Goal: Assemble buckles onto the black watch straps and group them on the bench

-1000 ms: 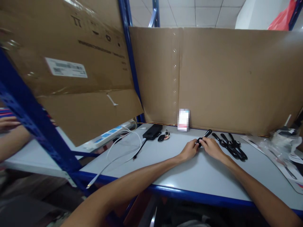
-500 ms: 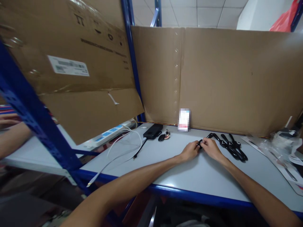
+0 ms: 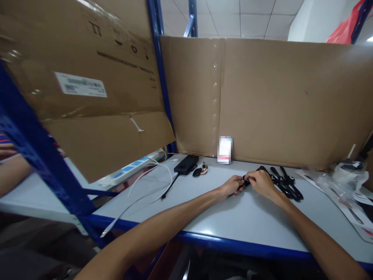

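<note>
My left hand (image 3: 231,186) and my right hand (image 3: 260,181) meet on the grey tabletop (image 3: 256,217), both pinched on a small black strap-like part (image 3: 246,181) held between them. Just right of my right hand lies a row of several similar black straps (image 3: 284,181). Most of the held part is hidden by my fingers.
A cardboard wall (image 3: 276,97) backs the table. A black box (image 3: 186,164), a key fob (image 3: 199,170), white cables (image 3: 151,182) and a power strip (image 3: 128,171) lie at left. Plastic bags (image 3: 345,181) sit at right. A blue rack post (image 3: 43,163) stands left; another person's arm (image 3: 11,171) shows beyond it.
The black part's far end, which stuck out toward the strap row, is now drawn in under my right hand. Both hands have stayed in almost the same spot.
</note>
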Demonstrator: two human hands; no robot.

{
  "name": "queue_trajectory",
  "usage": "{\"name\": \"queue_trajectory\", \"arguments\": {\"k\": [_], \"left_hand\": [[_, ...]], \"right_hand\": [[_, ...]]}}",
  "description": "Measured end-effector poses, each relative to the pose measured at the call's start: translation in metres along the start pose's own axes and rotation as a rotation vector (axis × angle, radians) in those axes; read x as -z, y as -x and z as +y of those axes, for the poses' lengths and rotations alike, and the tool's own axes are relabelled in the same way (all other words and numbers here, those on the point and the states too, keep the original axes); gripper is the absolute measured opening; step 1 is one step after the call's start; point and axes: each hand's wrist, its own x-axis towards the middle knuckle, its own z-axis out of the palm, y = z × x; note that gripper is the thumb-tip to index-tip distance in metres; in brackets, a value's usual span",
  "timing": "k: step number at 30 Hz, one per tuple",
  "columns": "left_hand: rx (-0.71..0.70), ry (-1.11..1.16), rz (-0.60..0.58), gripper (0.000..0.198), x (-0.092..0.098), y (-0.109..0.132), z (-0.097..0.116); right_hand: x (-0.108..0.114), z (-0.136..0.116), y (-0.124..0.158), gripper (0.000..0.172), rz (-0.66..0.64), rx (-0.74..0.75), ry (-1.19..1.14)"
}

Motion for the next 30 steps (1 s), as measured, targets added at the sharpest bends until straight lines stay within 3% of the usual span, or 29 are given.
{"name": "queue_trajectory", "arguments": {"k": [9,16,21,26,30], "left_hand": [[0.040,0.037,0.000,0.017,0.0023,-0.0005,0.0027],[0.072,0.075,-0.001,0.023,0.0052,-0.0016,0.0026],[0.072,0.083,-0.010,0.026,0.0061,-0.0026,0.0017],[0.064,0.064,-0.039,0.024,0.0060,-0.0036,0.0002],[0.063,0.047,-0.044,0.025,0.0066,-0.0033,-0.0003]], "right_hand": [[0.0033,-0.0052,0.0013,0.035,0.016,-0.110,0.131],[0.0045,-0.0042,0.0015,0.039,-0.036,-0.007,-0.014],[0.0037,-0.0020,0.0022,0.036,0.023,-0.084,0.078],[0.0045,-0.0039,0.0027,0.041,-0.027,0.026,-0.039],[0.0046,-0.0035,0.0015,0.036,-0.013,-0.070,0.065]]}}
